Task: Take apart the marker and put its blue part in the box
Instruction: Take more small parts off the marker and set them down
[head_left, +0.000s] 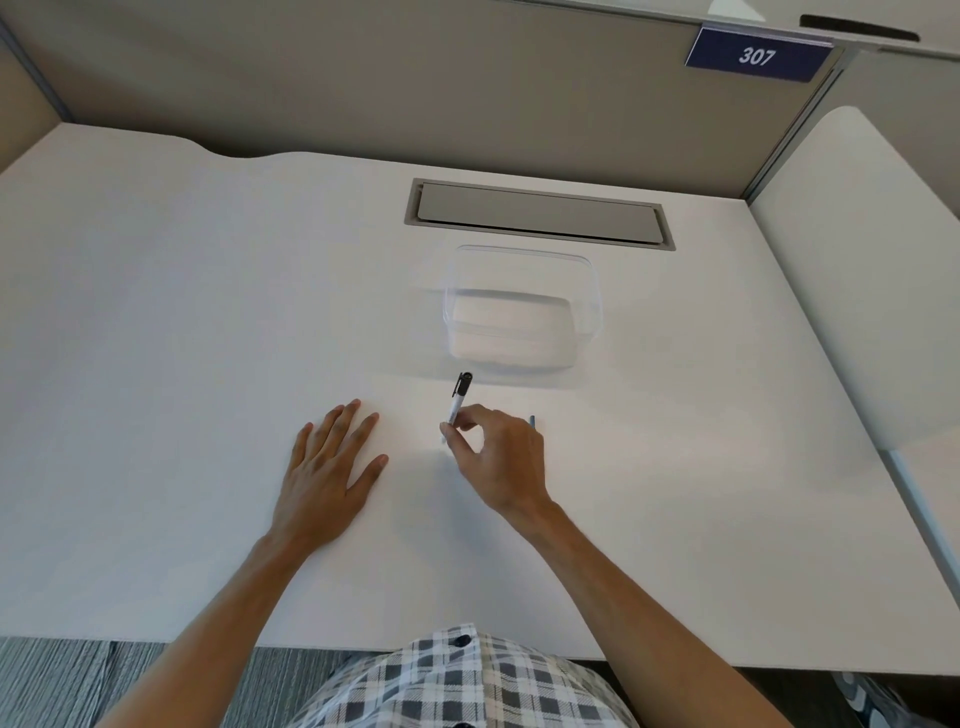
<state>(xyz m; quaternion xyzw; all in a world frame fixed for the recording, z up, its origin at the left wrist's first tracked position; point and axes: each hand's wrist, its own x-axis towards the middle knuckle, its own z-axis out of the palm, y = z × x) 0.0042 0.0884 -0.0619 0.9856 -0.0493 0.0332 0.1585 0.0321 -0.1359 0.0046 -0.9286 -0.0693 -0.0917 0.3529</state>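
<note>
Near the middle of the desk (156, 312), I am pinching the marker (457, 402) in my right hand (498, 457).

My thumb and fingertips are curling round its white barrel, its black cap tilting up toward the clear box (522, 312), which is sitting just beyond, toward the far edge. My left hand (324, 473) is lying flat, fingers spread, holding nothing. Something small and bluish (532, 421) is peeking from behind my right hand; I cannot tell what.

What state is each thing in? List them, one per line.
marker: capped, tilted, pinched by the right hand
right hand: fingers curled on the marker
left hand: flat on the desk
box: open, lidless, upright
cable hatch: closed
</note>
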